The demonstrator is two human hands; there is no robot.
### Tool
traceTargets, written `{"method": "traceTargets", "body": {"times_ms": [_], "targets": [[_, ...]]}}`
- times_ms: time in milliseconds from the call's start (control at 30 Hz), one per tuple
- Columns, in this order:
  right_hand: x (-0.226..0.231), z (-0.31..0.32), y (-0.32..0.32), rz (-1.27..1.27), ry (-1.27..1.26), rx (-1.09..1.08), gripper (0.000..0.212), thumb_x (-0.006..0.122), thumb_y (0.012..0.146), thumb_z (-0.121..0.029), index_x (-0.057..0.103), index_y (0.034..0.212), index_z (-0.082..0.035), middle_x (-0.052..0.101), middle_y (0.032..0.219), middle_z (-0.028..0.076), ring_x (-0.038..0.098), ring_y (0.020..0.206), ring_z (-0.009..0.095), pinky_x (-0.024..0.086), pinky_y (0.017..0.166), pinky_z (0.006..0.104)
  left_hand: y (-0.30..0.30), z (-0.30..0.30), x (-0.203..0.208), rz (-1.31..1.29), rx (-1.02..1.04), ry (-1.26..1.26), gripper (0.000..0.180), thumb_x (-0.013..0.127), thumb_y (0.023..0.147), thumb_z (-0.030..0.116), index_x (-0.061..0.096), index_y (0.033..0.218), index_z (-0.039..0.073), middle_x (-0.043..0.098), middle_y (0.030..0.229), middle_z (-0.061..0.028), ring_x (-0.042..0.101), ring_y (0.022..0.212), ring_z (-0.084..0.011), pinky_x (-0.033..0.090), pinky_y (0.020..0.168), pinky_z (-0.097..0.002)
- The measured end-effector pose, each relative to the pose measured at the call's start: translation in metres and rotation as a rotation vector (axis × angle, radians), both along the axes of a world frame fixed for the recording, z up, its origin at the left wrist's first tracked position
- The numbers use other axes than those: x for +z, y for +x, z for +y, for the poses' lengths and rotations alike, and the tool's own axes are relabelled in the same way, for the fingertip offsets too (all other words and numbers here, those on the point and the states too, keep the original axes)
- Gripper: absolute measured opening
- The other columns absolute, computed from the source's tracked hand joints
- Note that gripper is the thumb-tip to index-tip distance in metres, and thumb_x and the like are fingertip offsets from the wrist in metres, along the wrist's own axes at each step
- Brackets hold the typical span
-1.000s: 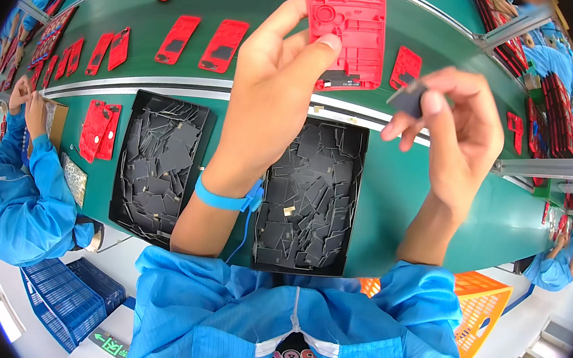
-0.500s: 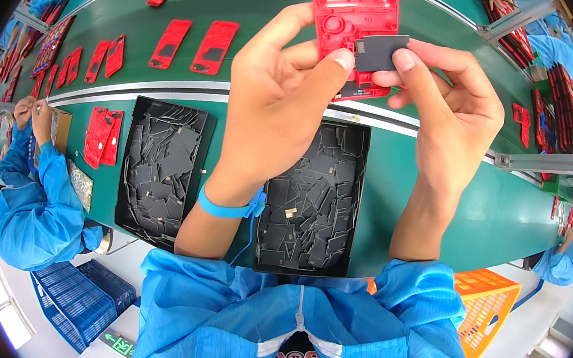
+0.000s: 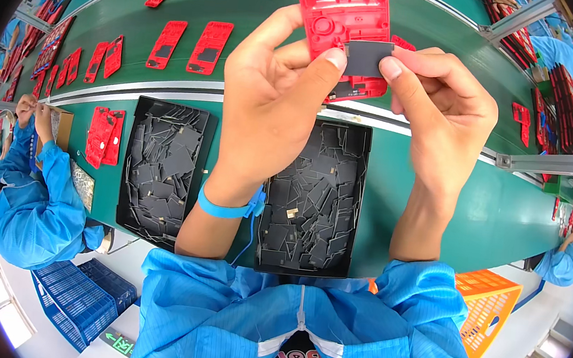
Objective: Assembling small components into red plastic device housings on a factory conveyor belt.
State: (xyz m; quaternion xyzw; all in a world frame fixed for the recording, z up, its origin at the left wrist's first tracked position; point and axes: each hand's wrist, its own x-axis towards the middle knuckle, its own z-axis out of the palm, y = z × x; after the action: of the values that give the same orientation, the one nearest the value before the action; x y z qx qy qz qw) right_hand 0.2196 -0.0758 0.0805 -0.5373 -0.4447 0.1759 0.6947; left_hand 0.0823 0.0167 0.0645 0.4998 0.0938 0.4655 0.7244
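In the head view, a red casing (image 3: 346,7) is held up by the left hand (image 3: 266,103) near the top edge, above the far side of the green surface (image 3: 386,196). The casing is gripped at its left edge, with the thumb laid on the moulded inner face and the fingers wrapped behind. A thin black piece (image 3: 369,60) is pinched at its right end between the thumb and forefinger of the right hand (image 3: 451,109). The piece is held over the lower part of the casing's inner face, its left end close to the left thumb; whether it is seated there cannot be told. A blue band (image 3: 222,209) is worn on the left wrist.

Below the hands, two black trays are set side by side on the surface: the left tray (image 3: 205,144) and the right tray (image 3: 363,180), which is partly covered by the left hand. Both are filled with loose flat dark pieces (image 3: 178,159). Two overlapping red covers (image 3: 98,135) are laid left of the left tray. Beyond a pale rail (image 3: 153,88), more red casings (image 3: 211,35) are spread in a row. At the left, both hands are held raised by a blue-clad co-worker (image 3: 37,223). An orange crate (image 3: 490,305) is seen at the lower right.
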Motion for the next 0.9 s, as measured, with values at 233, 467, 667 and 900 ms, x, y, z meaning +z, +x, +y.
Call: {"method": "traceTargets", "body": {"times_ms": [233, 467, 667, 900], "targets": [[-0.015, 0.012, -0.016, -0.614, 0.144, -0.37, 0.026, 0.078, 0.08, 0.01, 0.077, 0.104, 0.001, 0.065, 0.091, 0.01, 0.06, 0.067, 0.011, 0.047, 0.058, 0.023, 0.003, -0.005, 0.001, -0.009, 0.065, 0.01, 0.033, 0.062, 0.097, -0.006, 0.056, 0.129, -0.008, 0.074, 0.11, -0.015, 0.07, 0.1, -0.0138, 0.058, 0.087, -0.027], [-0.012, 0.013, -0.017, -0.319, 0.154, -0.198, 0.019, 0.08, 0.081, 0.006, 0.074, 0.099, 0.002, 0.066, 0.089, 0.006, 0.055, 0.065, 0.004, 0.041, 0.055, 0.0189, -0.002, -0.003, 0.0, -0.05, 0.156, 0.066, 0.027, 0.068, 0.092, -0.008, 0.064, 0.119, -0.008, 0.073, 0.112, -0.0139, 0.07, 0.101, -0.0153, 0.058, 0.089, -0.0296], [-0.006, 0.002, 0.003, -0.062, 0.033, 0.2, 0.007, 0.075, 0.088, 0.003, 0.068, 0.089, 0.001, 0.062, 0.081, -0.001, 0.052, 0.067, 0.002, 0.041, 0.061, 0.0197, 0.0, -0.004, 0.002, -0.098, 0.029, 0.104, 0.029, 0.067, 0.09, -0.012, 0.064, 0.119, -0.008, 0.071, 0.114, -0.0136, 0.068, 0.105, -0.0174, 0.056, 0.094, -0.0328], [-0.005, -0.006, -0.002, -0.079, -0.002, 0.252, 0.007, 0.062, 0.095, 0.002, 0.067, 0.098, 0.004, 0.061, 0.086, -0.002, 0.05, 0.074, 0.003, 0.04, 0.065, 0.0205, -0.001, -0.009, -0.001, -0.041, 0.0, 0.158, 0.032, 0.067, 0.084, -0.013, 0.068, 0.115, -0.004, 0.069, 0.112, -0.0087, 0.067, 0.101, -0.0137, 0.054, 0.089, -0.0291]]}}
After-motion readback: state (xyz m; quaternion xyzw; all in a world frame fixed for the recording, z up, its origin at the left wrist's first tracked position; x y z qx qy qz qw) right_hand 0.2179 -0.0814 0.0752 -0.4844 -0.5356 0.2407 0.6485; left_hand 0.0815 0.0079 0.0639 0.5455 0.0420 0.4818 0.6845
